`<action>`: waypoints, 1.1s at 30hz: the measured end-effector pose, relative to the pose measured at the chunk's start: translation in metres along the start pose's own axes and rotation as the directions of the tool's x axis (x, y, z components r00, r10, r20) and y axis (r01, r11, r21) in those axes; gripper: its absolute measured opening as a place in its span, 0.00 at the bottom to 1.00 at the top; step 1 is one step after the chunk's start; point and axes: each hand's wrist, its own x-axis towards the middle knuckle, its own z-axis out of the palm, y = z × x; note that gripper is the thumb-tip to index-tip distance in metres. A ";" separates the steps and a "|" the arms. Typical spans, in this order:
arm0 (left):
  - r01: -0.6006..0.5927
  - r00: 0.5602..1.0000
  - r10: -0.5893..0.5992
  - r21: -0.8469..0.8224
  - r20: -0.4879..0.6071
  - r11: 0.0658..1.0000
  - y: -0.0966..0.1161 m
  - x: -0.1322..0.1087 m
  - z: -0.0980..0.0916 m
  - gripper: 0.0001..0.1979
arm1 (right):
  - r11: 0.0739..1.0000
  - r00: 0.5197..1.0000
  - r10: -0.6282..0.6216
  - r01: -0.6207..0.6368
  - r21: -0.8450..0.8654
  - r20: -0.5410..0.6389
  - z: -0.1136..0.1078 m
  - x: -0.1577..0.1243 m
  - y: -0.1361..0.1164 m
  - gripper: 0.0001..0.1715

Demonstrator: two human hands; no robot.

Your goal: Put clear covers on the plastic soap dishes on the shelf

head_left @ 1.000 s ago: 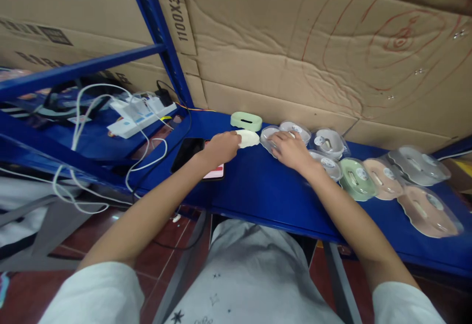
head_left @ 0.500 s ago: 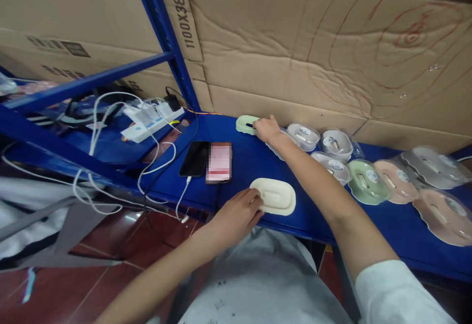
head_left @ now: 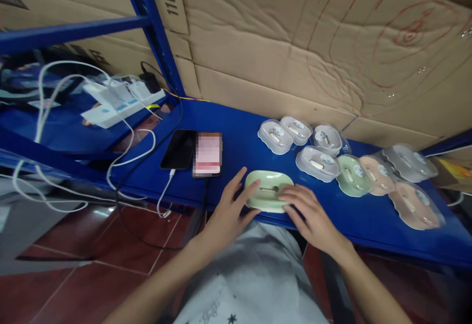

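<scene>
A light green oval soap dish (head_left: 269, 190) sits on top of a cream-white one, near the front edge of the blue shelf (head_left: 239, 147). My left hand (head_left: 226, 214) rests against its left side with fingers spread. From the right, my right hand (head_left: 308, 213) touches its edge, fingers stretched flat. Neither hand grips it.
Several packaged soap dishes in clear wrap, white (head_left: 275, 136), green (head_left: 350, 175) and pink (head_left: 415, 205), lie in rows at the right. Two phones (head_left: 193, 153) lie left of the dish, one with a cable. A power strip (head_left: 118, 100) and cables lie at far left. Cardboard (head_left: 295, 44) backs the shelf.
My right hand brought the green dish from the back of the shelf and set it on the cream one at the front. Both hands now rest at its sides.
</scene>
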 end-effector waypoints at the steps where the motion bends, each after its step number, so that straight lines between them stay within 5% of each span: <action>1: -0.042 0.999 0.041 0.028 0.016 0.999 -0.001 0.000 0.000 0.28 | 1.000 1.000 -0.006 0.006 0.006 0.023 0.007 -0.005 -0.001 0.17; 6: -0.150 0.986 0.145 0.057 0.077 0.987 -0.005 0.000 -0.001 0.16 | 0.997 1.000 -0.013 0.013 -0.075 0.008 0.032 -0.015 -0.011 0.23; 10: -0.124 0.989 0.116 0.088 0.092 0.988 -0.001 0.002 -0.004 0.15 | 0.992 0.999 -0.051 0.052 -0.112 0.015 0.015 -0.012 0.002 0.24; 13: -0.117 0.992 0.109 0.136 0.067 0.984 0.002 0.004 -0.004 0.15 | 0.968 0.990 0.115 -0.130 -0.213 -0.085 -0.025 0.007 0.045 0.22; 17: -0.120 0.993 0.121 0.215 0.008 0.969 0.000 0.006 -0.002 0.15 | 0.818 0.886 0.439 -0.463 -0.340 -0.150 -0.075 0.050 0.130 0.26; 22: -0.119 0.992 0.125 0.230 -0.012 0.966 -0.003 0.008 -0.001 0.15 | 0.638 0.729 0.665 -0.667 -0.385 -0.162 -0.074 0.103 0.193 0.42; 26: -0.120 0.992 0.126 0.215 -0.013 0.969 -0.001 0.008 0.000 0.15 | 0.596 0.688 0.703 -0.708 -0.379 -0.180 -0.062 0.128 0.198 0.43; 29: -0.098 0.993 0.107 0.192 -0.039 0.977 -0.001 0.007 -0.001 0.16 | 0.606 0.692 0.696 -0.710 -0.359 -0.194 -0.073 0.130 0.186 0.40; 33: -0.055 0.998 0.055 0.102 -0.003 0.993 -0.002 0.004 -0.005 0.16 | 0.744 0.799 0.552 -0.601 -0.291 -0.238 -0.089 0.095 0.138 0.36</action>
